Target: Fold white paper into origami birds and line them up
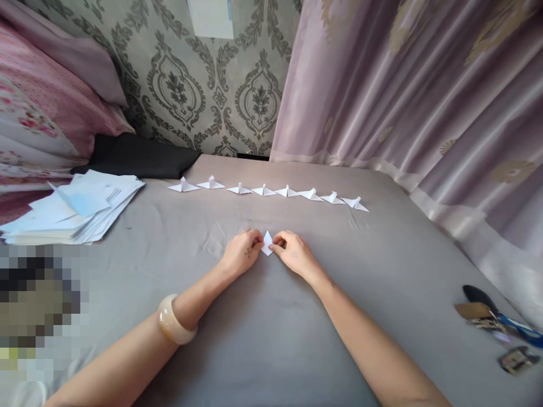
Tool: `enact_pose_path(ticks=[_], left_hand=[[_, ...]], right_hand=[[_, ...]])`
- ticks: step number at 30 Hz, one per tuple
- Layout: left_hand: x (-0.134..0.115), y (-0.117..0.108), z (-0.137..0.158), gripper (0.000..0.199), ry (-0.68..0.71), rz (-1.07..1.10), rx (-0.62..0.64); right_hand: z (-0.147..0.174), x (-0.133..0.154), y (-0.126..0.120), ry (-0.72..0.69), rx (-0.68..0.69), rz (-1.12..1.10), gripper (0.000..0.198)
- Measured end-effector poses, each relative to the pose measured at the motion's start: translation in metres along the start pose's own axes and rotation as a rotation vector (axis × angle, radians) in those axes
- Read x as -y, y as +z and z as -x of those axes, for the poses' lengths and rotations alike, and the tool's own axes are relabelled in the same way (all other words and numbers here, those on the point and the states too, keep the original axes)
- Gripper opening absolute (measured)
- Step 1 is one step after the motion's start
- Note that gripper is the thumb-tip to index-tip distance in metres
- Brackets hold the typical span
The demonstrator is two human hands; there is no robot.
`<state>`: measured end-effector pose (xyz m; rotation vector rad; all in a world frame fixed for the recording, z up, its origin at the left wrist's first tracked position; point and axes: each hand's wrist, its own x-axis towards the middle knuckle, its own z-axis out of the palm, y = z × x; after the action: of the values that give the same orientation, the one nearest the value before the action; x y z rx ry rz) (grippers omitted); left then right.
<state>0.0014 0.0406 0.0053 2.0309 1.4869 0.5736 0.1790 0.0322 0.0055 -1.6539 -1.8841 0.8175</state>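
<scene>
Left hand [245, 250]: pinches the left edge of a paper diamond [267, 243].
Right hand [292, 251]: pinches its right edge.
Folded piece: between both hands, before eight paper cranes [263, 191] lined across grey sheet [271, 339].

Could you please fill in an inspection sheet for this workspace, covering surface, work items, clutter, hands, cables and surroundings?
Surface: grey cloth, lightly wrinkled.
Work items: small white folded paper between the hands; eight folded pieces in a row beyond.
Clutter: paper stack and black item at left; blurred small items at right; lower left pixelated.
Hands: left hand and right hand hold the folded paper's opposite sides.
Cables: nothing seen for certain.
Surroundings: patterned wall, pinkish curtain at right.
</scene>
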Motion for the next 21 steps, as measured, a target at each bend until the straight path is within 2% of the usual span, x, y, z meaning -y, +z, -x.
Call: enact_pose_path(ticks=[3, 6, 11, 17, 21], left_hand=[[-0.001, -0.007, 0.001, 0.017, -0.092, 0.159, 0.018], [-0.001, -0.012, 0.002, 0.024, -0.149, 0.281, 0.035], [0.005, -0.008, -0.001, 0.022, -0.076, 0.239, 0.02], [0.009, -0.005, -0.003, 0.015, -0.04, 0.278, 0.05], [0.006, -0.008, -0.003, 0.012, -0.056, 0.312, 0.054]], right_hand=[[-0.004, 0.0, -0.001, 0.032, 0.029, 0.027, 0.015], [-0.005, -0.003, -0.003, -0.009, 0.046, 0.035, 0.018], [-0.003, -0.008, -0.007, -0.077, 0.073, -0.005, 0.025], [-0.003, -0.01, -0.008, -0.068, 0.1, -0.115, 0.031], [-0.006, -0.011, -0.01, -0.077, 0.103, -0.155, 0.016]])
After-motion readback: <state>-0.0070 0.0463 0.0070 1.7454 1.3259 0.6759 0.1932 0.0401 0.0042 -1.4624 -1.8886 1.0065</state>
